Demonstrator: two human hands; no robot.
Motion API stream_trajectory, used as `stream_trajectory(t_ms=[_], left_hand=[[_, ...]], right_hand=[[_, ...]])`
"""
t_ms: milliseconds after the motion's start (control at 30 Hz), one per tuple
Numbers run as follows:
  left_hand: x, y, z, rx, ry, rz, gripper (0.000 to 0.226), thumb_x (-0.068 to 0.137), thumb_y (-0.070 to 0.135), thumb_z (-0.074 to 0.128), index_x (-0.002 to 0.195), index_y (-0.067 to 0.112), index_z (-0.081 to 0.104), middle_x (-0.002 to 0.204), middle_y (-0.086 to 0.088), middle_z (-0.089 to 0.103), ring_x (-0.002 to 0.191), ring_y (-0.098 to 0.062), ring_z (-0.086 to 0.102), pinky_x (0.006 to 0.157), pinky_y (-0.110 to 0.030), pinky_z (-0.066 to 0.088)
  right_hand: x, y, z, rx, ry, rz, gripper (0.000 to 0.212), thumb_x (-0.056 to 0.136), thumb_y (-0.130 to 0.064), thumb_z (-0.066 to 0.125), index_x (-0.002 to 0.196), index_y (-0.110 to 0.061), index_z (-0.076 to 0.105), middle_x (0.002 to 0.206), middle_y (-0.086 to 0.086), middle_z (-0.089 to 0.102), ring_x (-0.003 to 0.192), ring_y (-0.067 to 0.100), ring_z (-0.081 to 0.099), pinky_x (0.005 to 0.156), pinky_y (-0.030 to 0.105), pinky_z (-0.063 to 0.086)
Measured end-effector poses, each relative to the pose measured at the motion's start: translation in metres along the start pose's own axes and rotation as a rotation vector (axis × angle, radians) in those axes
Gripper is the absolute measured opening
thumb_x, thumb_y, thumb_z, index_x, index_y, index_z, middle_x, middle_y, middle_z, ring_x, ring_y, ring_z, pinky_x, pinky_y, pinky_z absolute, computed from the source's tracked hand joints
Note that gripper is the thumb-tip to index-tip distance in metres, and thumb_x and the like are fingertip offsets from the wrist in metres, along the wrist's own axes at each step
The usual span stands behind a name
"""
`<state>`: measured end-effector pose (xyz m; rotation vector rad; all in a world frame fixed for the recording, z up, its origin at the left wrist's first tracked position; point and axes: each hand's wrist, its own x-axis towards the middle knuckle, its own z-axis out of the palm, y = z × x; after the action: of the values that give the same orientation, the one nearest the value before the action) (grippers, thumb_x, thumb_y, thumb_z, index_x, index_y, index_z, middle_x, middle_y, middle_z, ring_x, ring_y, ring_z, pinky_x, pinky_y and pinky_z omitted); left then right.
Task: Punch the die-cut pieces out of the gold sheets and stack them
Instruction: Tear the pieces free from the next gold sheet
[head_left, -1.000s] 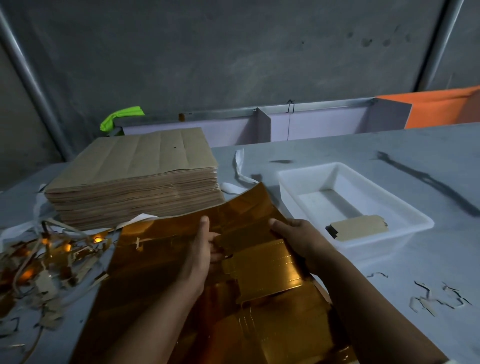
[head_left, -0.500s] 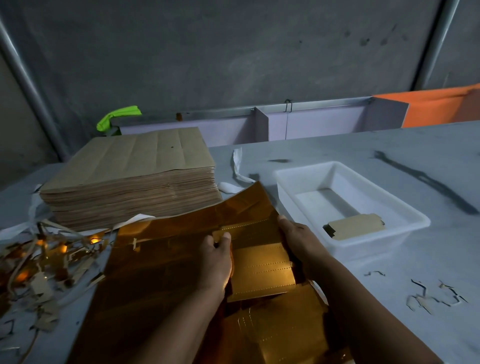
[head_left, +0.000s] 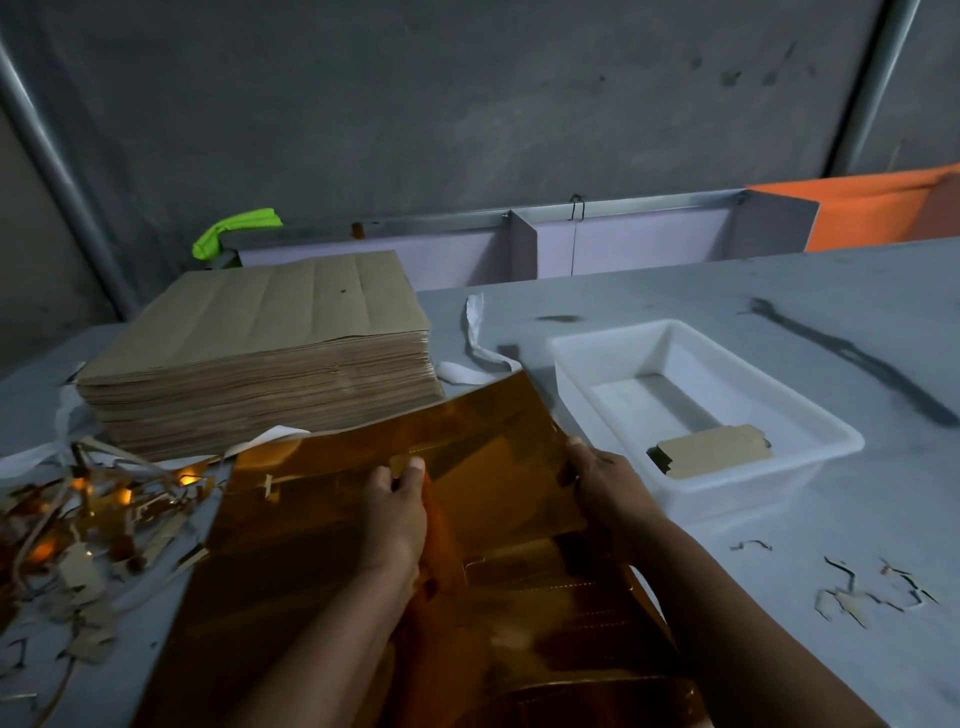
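A big shiny gold sheet (head_left: 322, 525) lies on the grey counter (head_left: 779, 312), close to the person, with its far edge lifted up a little. The left hand (head_left: 395, 519) is in the middle of the sheet, and its fingers (head_left: 415, 470) are bent and pinch a small tab on the top edge of a cut piece (head_left: 498, 499). The right hand (head_left: 608, 483) grips the right edge of the gold sheet, with the thumb on top and the other fingers tucked under, out of sight. The cut piece sits between the two hands, and I cannot tell if it is all the way out of the sheet. More cut lines show in the gold lower down, near the arms. Just to the right of the hands is a white tray (head_left: 841, 441), and a small pile of brown-backed pieces (head_left: 714, 457) lies in it. Behind the gold sheet, to the left, is a tall stack of brown sheets (head_left: 260, 332). A messy heap of gold and brown scraps (head_left: 104, 514) lies at the left side of the counter. A few tiny scraps (head_left: 872, 592) lie on the right side, well apart from the tray.
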<state>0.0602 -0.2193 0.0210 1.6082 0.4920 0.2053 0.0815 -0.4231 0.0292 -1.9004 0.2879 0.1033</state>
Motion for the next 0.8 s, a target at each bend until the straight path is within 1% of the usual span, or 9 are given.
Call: stream_trajectory(t_ms=[100,200,300,400,467,533,600,733,800], left_hand=[[0.002,0.002,0.000,-0.024,0.023,-0.030,0.022,0.099,0.046,0.047,0.085,0.029,0.050,0.082,-0.007,0.053,0.073,-0.026,0.056,0.067,-0.037,0.050],[0.003,0.003,0.001,-0.032,0.024,-0.029,0.030,0.099,0.047,0.046,0.106,0.019,0.054,0.087,-0.009,0.054,0.081,-0.029,0.061,0.074,-0.041,0.052],[0.004,0.004,0.002,-0.056,0.032,-0.028,0.041,0.100,0.047,0.044,0.121,0.012,0.050,0.086,-0.007,0.052,0.082,-0.027,0.059,0.072,-0.038,0.049],[0.004,0.006,0.004,-0.074,0.063,-0.017,0.038,0.100,0.048,0.043,0.121,0.017,0.048,0.091,-0.007,0.053,0.082,-0.025,0.059,0.071,-0.036,0.048],[0.004,0.006,0.005,-0.095,0.103,-0.019,0.016,0.100,0.048,0.043,0.101,0.032,0.046,0.083,0.000,0.048,0.072,-0.018,0.053,0.062,-0.031,0.044],[0.002,0.008,0.007,-0.125,0.121,-0.017,0.022,0.100,0.046,0.043,0.081,0.038,0.037,0.078,0.005,0.043,0.066,-0.014,0.047,0.059,-0.029,0.041],[0.003,0.006,0.009,-0.123,0.140,0.008,0.023,0.100,0.045,0.043,0.080,0.036,0.040,0.078,0.002,0.046,0.067,-0.016,0.050,0.062,-0.032,0.044],[0.002,0.004,0.009,-0.073,0.173,0.073,0.022,0.101,0.044,0.043,0.081,0.033,0.042,0.077,0.002,0.046,0.065,-0.015,0.049,0.061,-0.031,0.043],[0.000,0.003,0.009,-0.041,0.181,0.101,0.023,0.101,0.044,0.043,0.083,0.030,0.044,0.074,0.001,0.044,0.062,-0.015,0.047,0.057,-0.028,0.040]], right_hand=[[0.000,-0.002,0.000,-0.077,-0.046,-0.012,0.054,0.103,-0.054,0.033,0.094,-0.011,0.064,0.079,0.003,0.063,0.070,0.015,0.059,0.061,0.027,0.043],[-0.001,-0.009,-0.002,-0.325,-0.040,-0.089,0.047,0.101,-0.053,0.042,0.121,-0.013,0.056,0.114,0.010,0.064,0.100,0.025,0.062,0.086,0.039,0.052],[-0.004,-0.022,-0.006,-0.439,0.065,-0.229,0.052,0.101,-0.050,0.044,0.140,-0.015,0.045,0.135,0.015,0.057,0.120,0.030,0.057,0.100,0.044,0.047],[-0.010,-0.034,-0.010,-0.252,0.049,-0.262,0.056,0.100,-0.060,0.031,0.122,-0.016,0.056,0.124,0.013,0.063,0.111,0.028,0.059,0.098,0.043,0.046],[-0.020,-0.041,-0.012,-0.046,-0.039,-0.193,0.062,0.093,-0.071,0.030,0.104,-0.018,0.061,0.110,0.010,0.066,0.103,0.027,0.062,0.096,0.048,0.050],[-0.030,-0.048,-0.015,0.071,-0.167,-0.103,0.076,0.079,-0.083,0.034,0.099,-0.016,0.064,0.100,0.007,0.069,0.095,0.025,0.066,0.084,0.041,0.055],[-0.038,-0.051,-0.017,0.062,-0.338,-0.071,0.086,0.066,-0.088,0.039,0.104,-0.015,0.063,0.100,0.005,0.070,0.093,0.023,0.069,0.075,0.033,0.055],[-0.048,-0.052,-0.011,0.013,-0.492,-0.089,0.083,0.064,-0.076,0.062,0.128,-0.026,0.051,0.120,0.004,0.065,0.101,0.024,0.069,0.086,0.038,0.058],[-0.047,-0.050,-0.006,-0.005,-0.479,-0.121,0.055,0.080,-0.054,0.070,0.123,-0.022,0.057,0.115,0.003,0.069,0.097,0.024,0.071,0.089,0.042,0.059]])
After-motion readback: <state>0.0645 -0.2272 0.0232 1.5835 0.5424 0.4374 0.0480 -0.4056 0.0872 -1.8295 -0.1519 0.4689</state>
